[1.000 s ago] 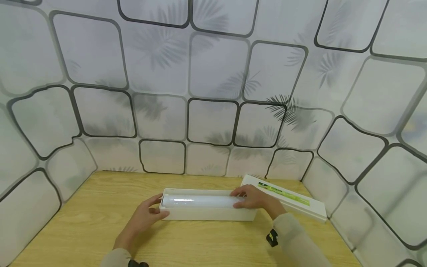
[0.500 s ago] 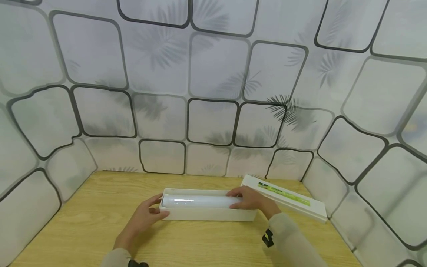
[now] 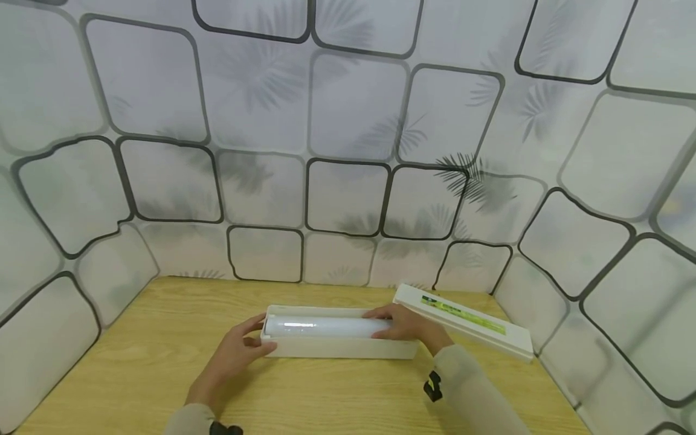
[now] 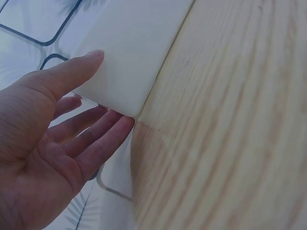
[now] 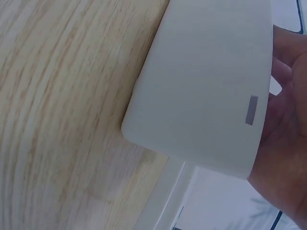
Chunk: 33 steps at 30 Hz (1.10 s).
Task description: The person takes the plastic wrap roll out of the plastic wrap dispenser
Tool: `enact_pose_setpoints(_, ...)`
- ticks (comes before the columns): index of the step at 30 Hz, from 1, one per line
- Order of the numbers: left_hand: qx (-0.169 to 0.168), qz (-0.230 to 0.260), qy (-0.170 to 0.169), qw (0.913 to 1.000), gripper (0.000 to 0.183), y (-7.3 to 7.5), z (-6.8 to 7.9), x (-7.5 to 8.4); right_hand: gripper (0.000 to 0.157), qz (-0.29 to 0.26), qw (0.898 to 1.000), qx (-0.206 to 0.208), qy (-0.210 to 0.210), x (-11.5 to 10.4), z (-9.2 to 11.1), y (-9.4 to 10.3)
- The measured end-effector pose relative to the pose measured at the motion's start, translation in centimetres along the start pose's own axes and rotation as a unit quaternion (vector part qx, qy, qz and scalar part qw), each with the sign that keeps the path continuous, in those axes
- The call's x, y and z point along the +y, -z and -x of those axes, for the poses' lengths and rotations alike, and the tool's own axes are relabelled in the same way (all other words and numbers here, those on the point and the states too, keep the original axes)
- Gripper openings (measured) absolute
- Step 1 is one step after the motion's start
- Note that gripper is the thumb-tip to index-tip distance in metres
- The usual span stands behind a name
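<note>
A long, open-topped white plastic box (image 3: 337, 349) lies lengthwise on the table. Inside it is a shiny, translucent roll of cling film (image 3: 326, 327). My left hand (image 3: 239, 350) holds the box's left end. In the left wrist view its thumb lies on the front wall of the box (image 4: 132, 52), with fingertips at the end's lower corner. My right hand (image 3: 408, 326) reaches over the box's right part and grips the roll, thumb in front and fingers behind. In the right wrist view, the box (image 5: 201, 86) hides those fingertips.
Behind and right of my right hand, a long white lid (image 3: 513, 341) with a green label lies slanted on the wooden table (image 3: 337, 399). A patterned wall (image 3: 348, 199) encloses the table at the back and sides.
My right hand has slid a little to the left along the roll. My left hand, the box and the lid stay in place.
</note>
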<state>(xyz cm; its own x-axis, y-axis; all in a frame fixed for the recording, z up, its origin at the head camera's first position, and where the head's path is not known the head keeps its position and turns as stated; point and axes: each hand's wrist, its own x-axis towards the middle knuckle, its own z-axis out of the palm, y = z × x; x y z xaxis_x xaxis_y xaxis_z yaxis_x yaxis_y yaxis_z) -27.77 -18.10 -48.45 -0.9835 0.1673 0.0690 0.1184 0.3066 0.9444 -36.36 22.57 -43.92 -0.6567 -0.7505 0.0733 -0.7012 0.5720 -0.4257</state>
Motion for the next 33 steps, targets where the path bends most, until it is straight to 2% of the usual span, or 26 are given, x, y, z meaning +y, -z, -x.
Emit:
enact_pose_setpoints(7,0.000,0.001,-0.002,1.0000,0.080,0.09,-0.04,-0.04,0.046,-0.019,1.000,0.000,-0.006,0.02,-0.01,-0.36)
enact_pose_setpoints(13,-0.004,0.000,0.005,1.0000,0.080,0.08,-0.08,-0.14,0.045,-0.045,0.999,0.020,0.005,0.14,0.22,-0.76)
enact_pose_setpoints(19,-0.005,0.006,0.002,1.0000,0.080,0.09,-0.13,-0.14,0.044,-0.048,0.998,0.042,0.020,0.22,0.15,-0.78)
enact_pose_setpoints(26,-0.003,0.000,0.005,1.0000,0.080,0.04,-0.08,0.05,0.043,-0.080,0.996,0.041,-0.018,-0.38,0.15,-0.38)
enact_pose_setpoints(33,-0.004,0.000,-0.001,1.0000,0.078,0.11,-0.16,-0.11,0.042,-0.088,0.995,0.041,-0.029,-0.49,0.23,-0.27)
